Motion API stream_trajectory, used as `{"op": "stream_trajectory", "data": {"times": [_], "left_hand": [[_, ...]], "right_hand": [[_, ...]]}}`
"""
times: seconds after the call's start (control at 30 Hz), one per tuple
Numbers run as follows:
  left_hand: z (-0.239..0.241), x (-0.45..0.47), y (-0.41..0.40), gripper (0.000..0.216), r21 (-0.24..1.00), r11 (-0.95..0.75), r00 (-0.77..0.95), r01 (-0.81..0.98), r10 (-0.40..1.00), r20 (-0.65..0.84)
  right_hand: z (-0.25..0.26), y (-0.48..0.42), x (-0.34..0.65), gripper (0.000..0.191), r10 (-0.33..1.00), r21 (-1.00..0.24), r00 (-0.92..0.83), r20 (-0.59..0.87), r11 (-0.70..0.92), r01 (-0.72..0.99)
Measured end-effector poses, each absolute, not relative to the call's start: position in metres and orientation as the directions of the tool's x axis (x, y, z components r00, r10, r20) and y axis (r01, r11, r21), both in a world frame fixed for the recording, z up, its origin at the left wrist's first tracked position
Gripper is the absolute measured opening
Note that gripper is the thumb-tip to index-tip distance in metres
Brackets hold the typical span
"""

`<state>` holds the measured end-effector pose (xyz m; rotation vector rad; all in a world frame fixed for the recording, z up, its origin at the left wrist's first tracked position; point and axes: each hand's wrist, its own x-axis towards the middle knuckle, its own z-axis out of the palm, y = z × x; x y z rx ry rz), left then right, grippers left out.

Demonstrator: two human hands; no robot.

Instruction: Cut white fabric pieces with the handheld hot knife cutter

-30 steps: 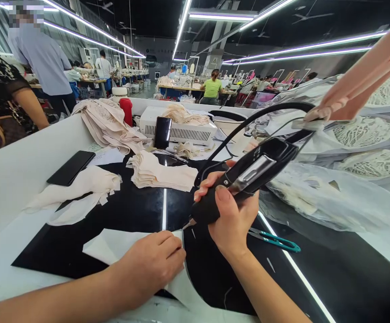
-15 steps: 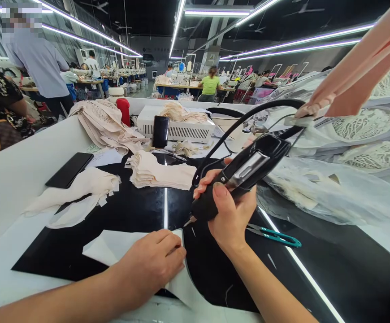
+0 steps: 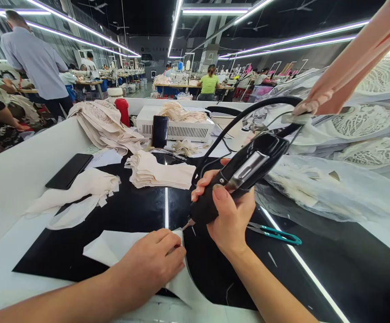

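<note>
My right hand (image 3: 230, 211) is wrapped round a black corded hand-held tool (image 3: 242, 175) with a silver lever and a thin metal tip. The tool slants down to the left, and its tip is at the upper corner of a white fabric piece (image 3: 124, 244), close to my left fingertips. Whether the tip touches the cloth is hard to see. My left hand (image 3: 158, 258) lies over that piece with bent fingers pressed together on its right edge, hiding part of it. Teal thread snips (image 3: 279, 234) lie right of my right hand.
A stack of cream fabric pieces (image 3: 159, 172) lies beyond my hands on the black mat (image 3: 80, 242). Loose cloth (image 3: 75, 190) and a black phone (image 3: 70, 171) are at left. A white box (image 3: 191, 130) stands behind; plastic-bagged pieces (image 3: 316, 188) lie right. The tool's cable (image 3: 235, 123) arches overhead.
The tool has shifted slightly left, bringing its tip to the fabric's corner. My left hand keeps its place on the cloth. At far left, people in the background have moved.
</note>
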<state>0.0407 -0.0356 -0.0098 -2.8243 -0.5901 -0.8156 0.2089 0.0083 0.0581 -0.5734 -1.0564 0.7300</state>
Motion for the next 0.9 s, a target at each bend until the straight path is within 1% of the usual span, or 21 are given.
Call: {"op": "stream_trajectory", "data": {"times": [0.17, 0.33, 0.57, 0.73, 0.9], "left_hand": [[-0.009, 0.041, -0.036, 0.035, -0.036, -0.91, 0.767, 0.412, 0.326, 0.553], [-0.01, 0.04, -0.04, 0.033, -0.028, -0.896, 0.753, 0.443, 0.354, 0.555], [-0.019, 0.036, -0.043, 0.021, -0.135, -0.887, 0.776, 0.442, 0.302, 0.554], [-0.023, 0.036, -0.043, 0.017, -0.15, -0.884, 0.785, 0.442, 0.301, 0.542], [-0.021, 0.037, -0.044, 0.014, -0.178, -0.881, 0.793, 0.439, 0.286, 0.538]], "right_hand": [[0.057, 0.007, 0.207, 0.031, 0.757, -0.721, 0.29, 0.586, 0.65, -0.239], [0.056, 0.007, 0.206, 0.027, 0.737, -0.71, 0.286, 0.612, 0.672, -0.211], [0.055, 0.007, 0.206, 0.026, 0.713, -0.677, 0.268, 0.649, 0.701, -0.225], [0.053, 0.007, 0.209, 0.03, 0.717, -0.692, 0.271, 0.642, 0.694, -0.198], [0.054, 0.008, 0.21, 0.038, 0.716, -0.713, 0.305, 0.628, 0.686, -0.141]]}}
